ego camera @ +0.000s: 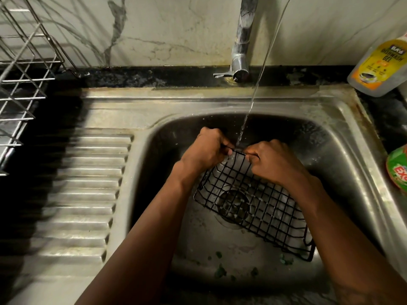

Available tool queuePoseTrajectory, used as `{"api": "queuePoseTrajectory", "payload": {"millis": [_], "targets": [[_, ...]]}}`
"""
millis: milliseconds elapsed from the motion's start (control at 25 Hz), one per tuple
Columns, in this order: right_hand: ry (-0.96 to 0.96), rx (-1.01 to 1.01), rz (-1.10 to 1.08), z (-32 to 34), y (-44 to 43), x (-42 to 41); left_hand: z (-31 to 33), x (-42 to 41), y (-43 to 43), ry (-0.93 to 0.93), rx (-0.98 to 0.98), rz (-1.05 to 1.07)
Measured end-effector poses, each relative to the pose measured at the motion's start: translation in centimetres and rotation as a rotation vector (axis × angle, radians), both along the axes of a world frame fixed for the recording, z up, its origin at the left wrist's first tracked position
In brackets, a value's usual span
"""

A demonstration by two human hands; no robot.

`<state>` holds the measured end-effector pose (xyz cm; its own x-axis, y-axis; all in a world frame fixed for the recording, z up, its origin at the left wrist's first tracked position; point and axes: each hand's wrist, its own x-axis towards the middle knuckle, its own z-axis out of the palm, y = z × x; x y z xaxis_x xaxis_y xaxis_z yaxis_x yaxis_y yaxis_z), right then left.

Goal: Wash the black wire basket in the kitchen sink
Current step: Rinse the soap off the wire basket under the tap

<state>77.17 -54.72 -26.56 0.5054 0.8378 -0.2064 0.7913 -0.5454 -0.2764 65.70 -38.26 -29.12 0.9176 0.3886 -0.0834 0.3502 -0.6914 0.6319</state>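
The black wire basket (257, 208) lies tilted inside the steel sink (343, 155), over the round drain. My left hand (204, 148) grips its far rim from the left, and my right hand (271, 161) grips the same rim from the right. A thin stream of water (253, 102) falls from the tap (241, 51) and lands on the rim between my two hands.
A ribbed steel drainboard (88, 194) lies left of the basin, with a metal dish rack (22, 84) at the far left. A dishwash gel bottle (381, 62) leans at the back right. A green pack (398, 170) sits on the right edge. Green scraps (220, 271) lie in the basin.
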Motion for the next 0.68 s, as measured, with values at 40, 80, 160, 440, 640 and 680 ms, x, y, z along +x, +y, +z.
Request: {"api": "queuePoseTrajectory", "payload": {"millis": [40, 80, 160, 440, 640, 680], "targets": [[-0.001, -0.006, -0.007, 0.0, 0.0, 0.0, 0.0, 0.1, -0.2, 0.010, 0.000, -0.003], [0.000, -0.005, -0.013, 0.0, 0.0, -0.1, 0.0, 0.2, -0.3, 0.011, 0.004, -0.011], [0.031, -0.001, -0.024, -0.3, 0.1, -0.3, -0.3, 0.5, -0.6, -0.015, 0.002, -0.055], [0.026, -0.058, -0.049, 0.3, 0.4, -0.7, 0.2, 0.4, -0.1, 0.068, -0.044, -0.142], [0.002, -0.062, -0.030, 0.4, 0.3, -1.1, 1.1, 0.1, 0.1, 0.041, -0.091, -0.061], [-0.008, -0.059, -0.029, 0.4, 0.3, -1.2, 1.2, 0.2, -0.2, 0.035, -0.073, -0.058]]}}
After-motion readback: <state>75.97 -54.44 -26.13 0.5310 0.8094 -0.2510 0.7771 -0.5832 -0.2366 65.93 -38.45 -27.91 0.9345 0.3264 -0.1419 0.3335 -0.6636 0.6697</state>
